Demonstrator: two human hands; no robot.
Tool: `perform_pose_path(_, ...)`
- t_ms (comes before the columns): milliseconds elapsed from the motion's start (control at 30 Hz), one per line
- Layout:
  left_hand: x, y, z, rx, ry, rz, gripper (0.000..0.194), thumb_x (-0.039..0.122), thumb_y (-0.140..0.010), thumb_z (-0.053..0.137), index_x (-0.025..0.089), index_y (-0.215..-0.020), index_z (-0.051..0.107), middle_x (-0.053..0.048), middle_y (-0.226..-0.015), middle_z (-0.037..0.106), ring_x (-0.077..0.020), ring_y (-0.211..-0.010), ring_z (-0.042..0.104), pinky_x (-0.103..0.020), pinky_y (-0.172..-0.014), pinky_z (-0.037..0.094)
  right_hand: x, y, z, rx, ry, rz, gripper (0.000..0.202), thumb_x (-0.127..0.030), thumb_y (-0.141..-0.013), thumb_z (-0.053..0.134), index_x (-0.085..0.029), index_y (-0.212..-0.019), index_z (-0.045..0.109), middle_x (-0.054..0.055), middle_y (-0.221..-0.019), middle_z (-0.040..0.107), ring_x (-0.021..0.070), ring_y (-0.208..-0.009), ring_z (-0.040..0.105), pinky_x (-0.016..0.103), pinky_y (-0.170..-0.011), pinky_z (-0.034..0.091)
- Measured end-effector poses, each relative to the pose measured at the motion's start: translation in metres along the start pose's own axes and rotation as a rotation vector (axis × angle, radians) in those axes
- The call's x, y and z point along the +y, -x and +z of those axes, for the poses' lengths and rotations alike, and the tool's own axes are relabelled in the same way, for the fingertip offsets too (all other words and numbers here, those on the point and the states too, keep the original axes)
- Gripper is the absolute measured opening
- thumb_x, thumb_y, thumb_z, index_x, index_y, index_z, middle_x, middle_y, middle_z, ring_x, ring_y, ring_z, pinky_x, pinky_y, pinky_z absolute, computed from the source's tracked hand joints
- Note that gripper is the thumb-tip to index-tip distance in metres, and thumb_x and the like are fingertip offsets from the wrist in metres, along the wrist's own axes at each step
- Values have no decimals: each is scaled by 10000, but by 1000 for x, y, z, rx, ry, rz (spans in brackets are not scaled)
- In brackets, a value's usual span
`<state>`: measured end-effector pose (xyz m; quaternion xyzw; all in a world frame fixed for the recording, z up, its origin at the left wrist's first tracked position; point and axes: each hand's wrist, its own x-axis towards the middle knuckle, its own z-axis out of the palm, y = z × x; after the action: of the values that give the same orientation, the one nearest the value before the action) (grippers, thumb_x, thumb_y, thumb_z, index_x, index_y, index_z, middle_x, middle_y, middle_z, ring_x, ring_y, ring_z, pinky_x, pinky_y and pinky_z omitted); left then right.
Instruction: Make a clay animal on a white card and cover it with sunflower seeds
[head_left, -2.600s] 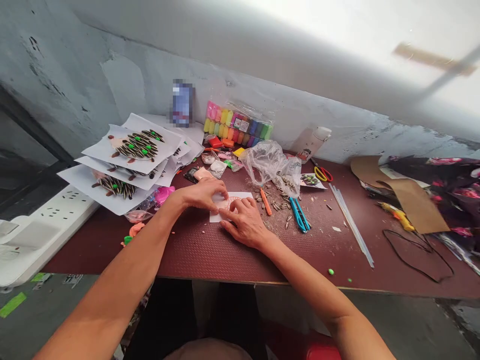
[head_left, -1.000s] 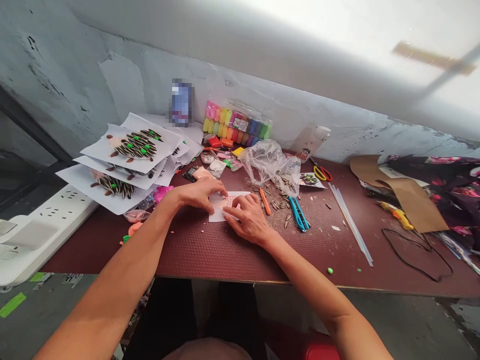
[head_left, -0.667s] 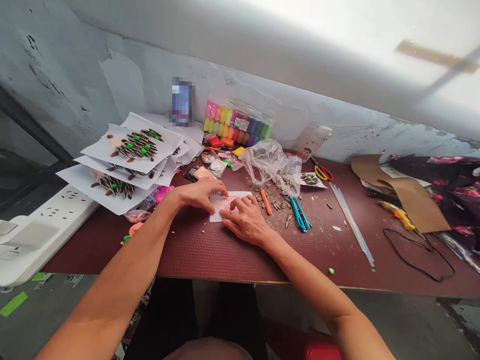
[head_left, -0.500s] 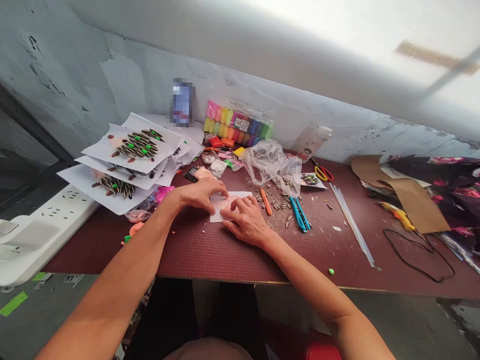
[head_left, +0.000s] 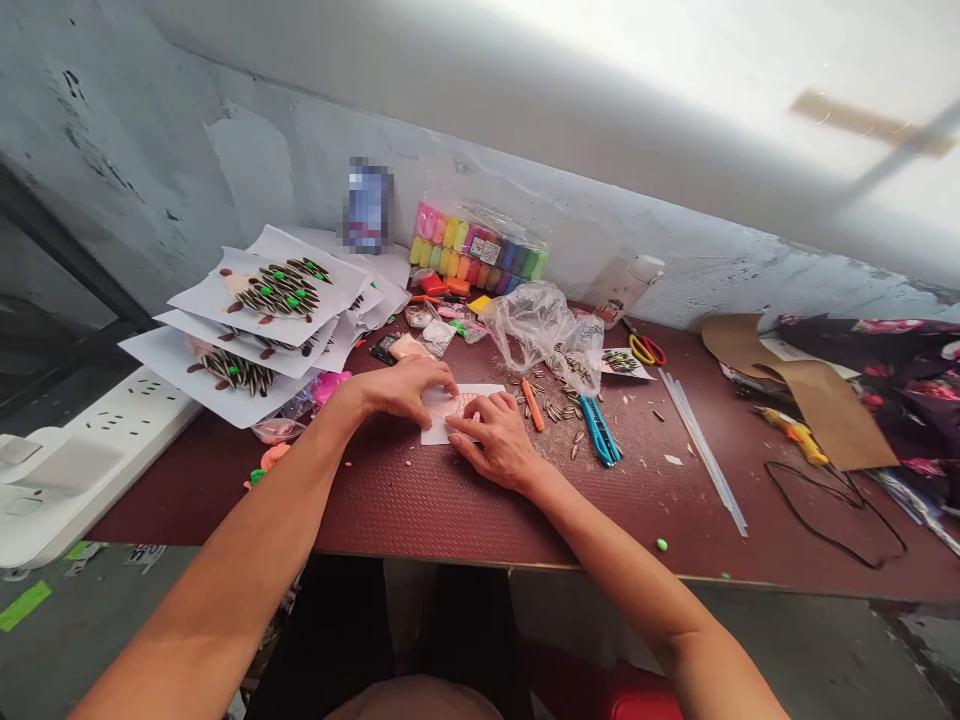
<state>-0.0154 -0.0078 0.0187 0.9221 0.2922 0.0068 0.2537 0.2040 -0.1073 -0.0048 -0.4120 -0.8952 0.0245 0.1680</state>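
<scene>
While left hand (head_left: 409,388) and right hand (head_left: 498,438) half-hide white sheet (head_left: 435,437) | left grip is spread | right's (fingertips bunched) indiscernible

1 head view looks forward-down, seemingly near table (head_left: 420,515).

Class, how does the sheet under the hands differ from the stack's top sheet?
The sheet under the left hand and right hand shows a pinkish patch, no seeds visible; the top sheet carries dark striped seeds and green dots. The hand-covered sheet lies on the table, partly hidden; the top sheet rests on other sheets, uncovered. Both are white.
</scene>
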Motion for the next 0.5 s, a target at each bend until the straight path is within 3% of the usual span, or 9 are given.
perform_pose_path(500, 2, 0, 0, 9, -2, 4, 517, 312, -689, 710, 218, -1195, 657, -59, -1264, 633, -272, -1203, 541, -368, -1068, 368, -5, -4, -1, -70, 66, 17, 410, -528, -1013, 482, -280, -1270, 685, 89, -1127, 593, 234, -978, 453, 421, -975, 287)
